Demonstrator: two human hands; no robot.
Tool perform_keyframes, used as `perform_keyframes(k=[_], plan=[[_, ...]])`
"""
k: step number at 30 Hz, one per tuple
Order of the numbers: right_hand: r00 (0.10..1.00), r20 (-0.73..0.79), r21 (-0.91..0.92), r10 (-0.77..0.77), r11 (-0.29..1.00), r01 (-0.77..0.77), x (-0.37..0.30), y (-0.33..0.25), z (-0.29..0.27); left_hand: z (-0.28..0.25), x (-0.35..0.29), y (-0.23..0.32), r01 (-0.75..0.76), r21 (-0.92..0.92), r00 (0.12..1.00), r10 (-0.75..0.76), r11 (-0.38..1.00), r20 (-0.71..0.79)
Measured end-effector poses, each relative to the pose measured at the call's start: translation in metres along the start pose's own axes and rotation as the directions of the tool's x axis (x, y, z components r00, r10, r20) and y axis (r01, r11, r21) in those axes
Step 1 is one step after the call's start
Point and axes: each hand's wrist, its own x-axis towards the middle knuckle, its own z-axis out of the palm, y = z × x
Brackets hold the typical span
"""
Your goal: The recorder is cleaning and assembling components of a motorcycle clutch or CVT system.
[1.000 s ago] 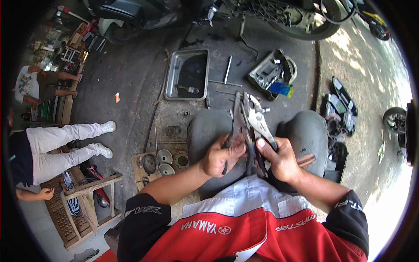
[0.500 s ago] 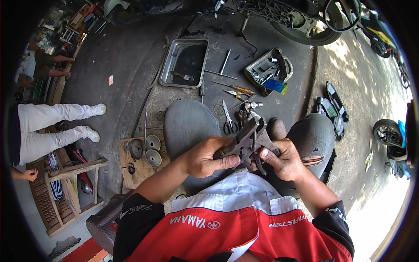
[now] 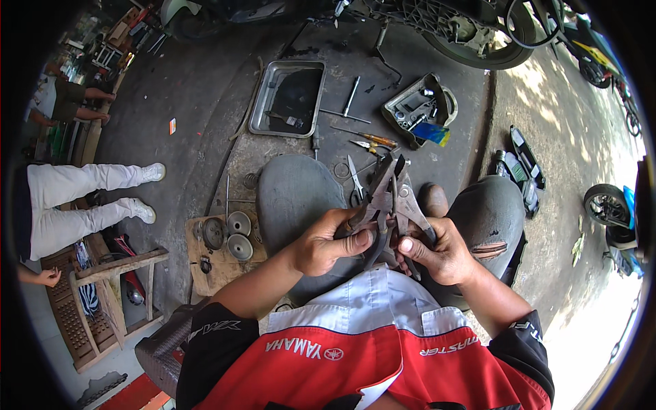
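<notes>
Just there between the knees (image 3: 297, 195), the left hand (image 3: 328, 244) has its fingers wrapped around steel pliers (image 3: 378, 203) and the right hand (image 3: 441, 253) grasps a second plier-like tool (image 3: 408, 201), heads together, probably for close, steady sight.

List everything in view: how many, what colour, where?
Pliers: at least two, grey, centre
Scissors: one, silver and black, beyond pliers
Handled tools: two, orange, beyond scissors
Tray: one, silver, ground ahead
Toolbox: one, grey, right of tray
Round parts: several, silver, on board
Board: one, brown, centre left
Loose parts: several, mostly black, right
Bystanders: two, pale and dark clothes, left
Motorbikes: several, mostly dark, top and right
Wooden frame: one, brown, lower left
Shirt: one, red, white, black, bottom
Knees: two, grey, flanking pliers
Left fingers, right fingers: one set each, bare, gripping pliers
</notes>
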Motion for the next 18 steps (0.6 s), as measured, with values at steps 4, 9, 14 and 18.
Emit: perform_keyframes(k=[4,9,14,18], plan=[[0.997,-0.074,-0.082,0.031,0.996,-0.038,0.007,0.002,-0.002,0.007,0.01,0.006,-0.01,-0.065,0.999,0.008,0.998,-0.035],[0.961,-0.19,0.329,0.201,0.935,-0.13,0.013,-0.012,-0.006,-0.002,0.036,0.056,0.357,-0.028,0.934,-0.356,0.934,0.021],[0.955,-0.243,0.191,0.169,0.974,-0.124,0.006,-0.054,-0.031,-0.07,0.079,0.125,0.365,0.337,0.848,-0.459,0.868,0.264],[0.83,-0.556,-0.366,-0.044,0.909,-0.197,0.016,-0.079,-0.062,-0.142,0.109,0.121,0.215,0.766,0.816,-0.542,0.605,0.199]])
